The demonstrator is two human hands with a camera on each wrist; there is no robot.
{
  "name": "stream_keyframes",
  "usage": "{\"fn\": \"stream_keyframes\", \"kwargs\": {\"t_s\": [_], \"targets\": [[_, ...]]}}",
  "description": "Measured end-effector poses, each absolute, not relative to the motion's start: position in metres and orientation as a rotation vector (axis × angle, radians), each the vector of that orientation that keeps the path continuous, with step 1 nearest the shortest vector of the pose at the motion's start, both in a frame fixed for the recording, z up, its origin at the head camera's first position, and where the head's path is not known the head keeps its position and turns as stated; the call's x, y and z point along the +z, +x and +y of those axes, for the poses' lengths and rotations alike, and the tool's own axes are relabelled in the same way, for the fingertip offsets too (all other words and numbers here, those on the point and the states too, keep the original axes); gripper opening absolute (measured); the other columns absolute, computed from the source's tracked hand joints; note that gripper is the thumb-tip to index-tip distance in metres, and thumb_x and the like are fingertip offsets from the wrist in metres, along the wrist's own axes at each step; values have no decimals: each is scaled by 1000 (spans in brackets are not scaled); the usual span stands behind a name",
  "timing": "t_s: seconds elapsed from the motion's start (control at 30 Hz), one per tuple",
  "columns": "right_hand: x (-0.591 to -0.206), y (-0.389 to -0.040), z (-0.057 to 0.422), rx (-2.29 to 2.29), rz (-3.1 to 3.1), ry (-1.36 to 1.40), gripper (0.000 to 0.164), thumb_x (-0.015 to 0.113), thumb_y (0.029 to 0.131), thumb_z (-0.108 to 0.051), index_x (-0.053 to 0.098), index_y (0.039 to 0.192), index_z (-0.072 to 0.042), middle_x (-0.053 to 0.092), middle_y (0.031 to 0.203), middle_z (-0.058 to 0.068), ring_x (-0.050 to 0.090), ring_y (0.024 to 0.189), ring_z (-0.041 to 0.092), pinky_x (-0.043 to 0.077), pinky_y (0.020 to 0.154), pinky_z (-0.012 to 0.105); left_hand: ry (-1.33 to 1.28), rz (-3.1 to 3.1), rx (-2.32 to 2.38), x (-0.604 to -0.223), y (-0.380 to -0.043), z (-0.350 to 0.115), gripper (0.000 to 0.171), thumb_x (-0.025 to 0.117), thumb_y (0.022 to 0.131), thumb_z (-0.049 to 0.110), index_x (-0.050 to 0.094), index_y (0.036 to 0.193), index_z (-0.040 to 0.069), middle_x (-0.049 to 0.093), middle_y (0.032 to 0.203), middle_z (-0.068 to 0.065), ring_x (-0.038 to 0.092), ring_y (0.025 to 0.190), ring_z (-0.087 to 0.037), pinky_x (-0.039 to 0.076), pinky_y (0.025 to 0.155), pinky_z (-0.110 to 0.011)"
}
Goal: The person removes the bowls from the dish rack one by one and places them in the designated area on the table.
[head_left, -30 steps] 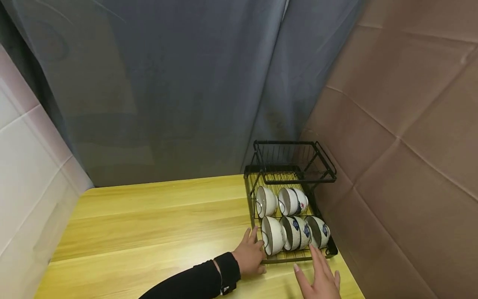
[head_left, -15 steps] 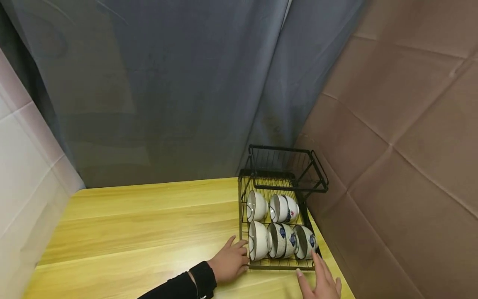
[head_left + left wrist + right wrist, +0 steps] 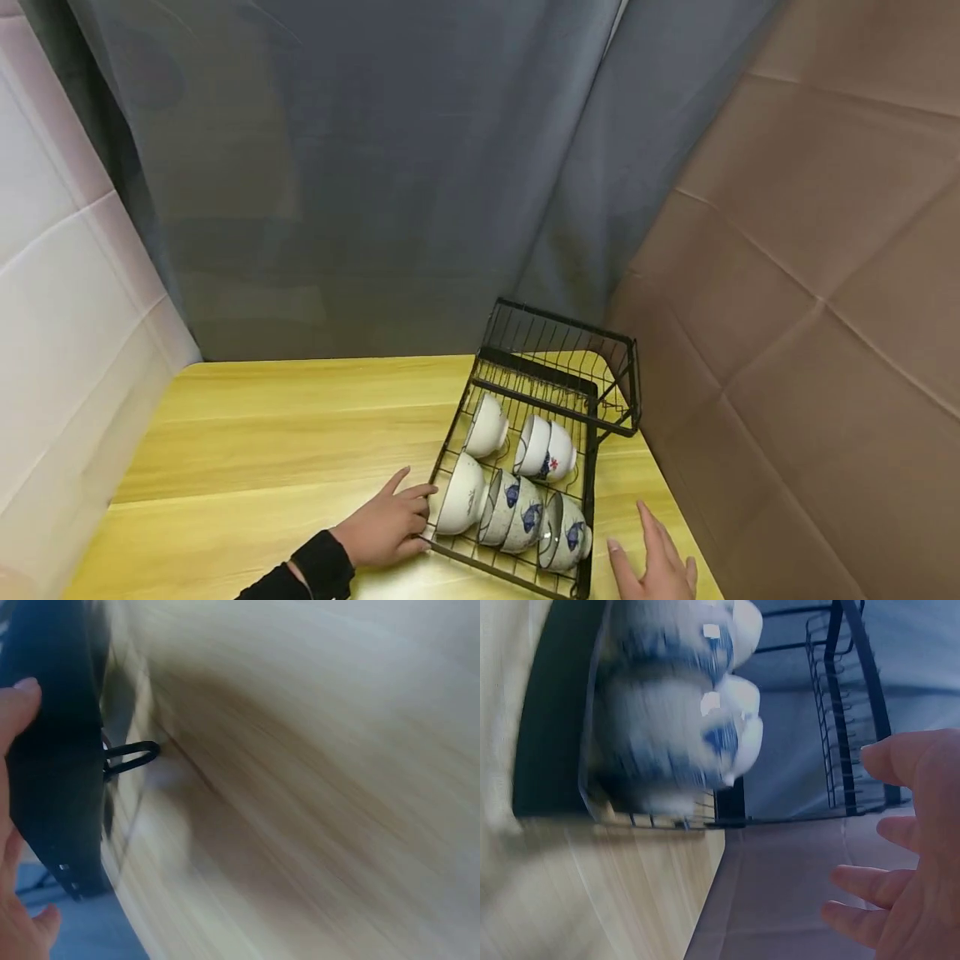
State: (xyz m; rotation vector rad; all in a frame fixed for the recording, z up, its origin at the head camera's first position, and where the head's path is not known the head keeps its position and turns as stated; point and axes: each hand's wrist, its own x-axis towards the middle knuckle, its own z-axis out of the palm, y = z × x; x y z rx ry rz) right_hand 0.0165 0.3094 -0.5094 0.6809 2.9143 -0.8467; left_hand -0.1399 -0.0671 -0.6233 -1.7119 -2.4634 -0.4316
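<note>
The dish rack [image 3: 590, 475] is sitting on the counter's right part [image 3: 300, 433], its upper basket [image 3: 566, 322] standing over the rear end. In the rack, two rows of bowls [image 3: 461, 497] are lying on their sides: behind, one is resting left of a nested pair; in front, one is resting leftmost, two are nesting mid-row, and another (nearest the right edge) is lying beyond. The left grip [image 3: 386, 525] is touching the rack's left front corner; the right grip [image 3: 660, 567] is hovering to its right, apart. A curtain [image 3: 390, 183] is hanging behind.

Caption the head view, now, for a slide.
Left hand touching a black wire rack of bowls tipped on their sides; right hand, fingers spread, apart from it.
</note>
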Motion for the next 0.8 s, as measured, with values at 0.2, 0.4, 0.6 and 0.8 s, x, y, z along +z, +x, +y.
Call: {"fn": "stream_keyframes", "kwargs": {"t_s": [0.2, 0.4, 0.6, 0.8], "targets": [[-507, -4, 356, -840, 2934, 542, 89, 42, 90, -67, 16, 153, -10, 31, 145, 30, 27, 130, 52, -2, 92, 79, -1601, -2492, -402, -618, -130, -61, 26, 58, 92, 44, 58, 73, 27, 57, 90, 15, 42, 131, -23, 22, 104, -63], [-502, -24, 381, -821, 2917, 400, 86, 41, 91, -65, 12, 154, -14, 29, 146, 31, 17, 134, 52, -4, 93, 78, -1562, -2556, -364, -608, -122, -83, 25, 60, 91, 45, 60, 74, 26, 60, 93, 14, 43, 130, -22, 25, 102, -63], [-494, -56, 395, -981, 2882, 301, 83, 41, 92, -65, 14, 154, -16, 29, 149, 24, 24, 133, 49, 15, 97, 74, -1486, -2629, -490, -602, -113, -110, 34, 58, 86, 57, 60, 69, 29, 60, 87, 16, 47, 125, -24, 33, 95, -61], [-469, -119, 393, -1344, 2904, 114, 64, 32, 101, -51, 16, 153, -17, 26, 152, 18, 23, 136, 44, 29, 98, 67, -1410, -2608, -440, -599, -102, -111, 31, 60, 87, 55, 58, 71, 28, 59, 81, 17, 51, 121, -25, 35, 94, -61]]}}
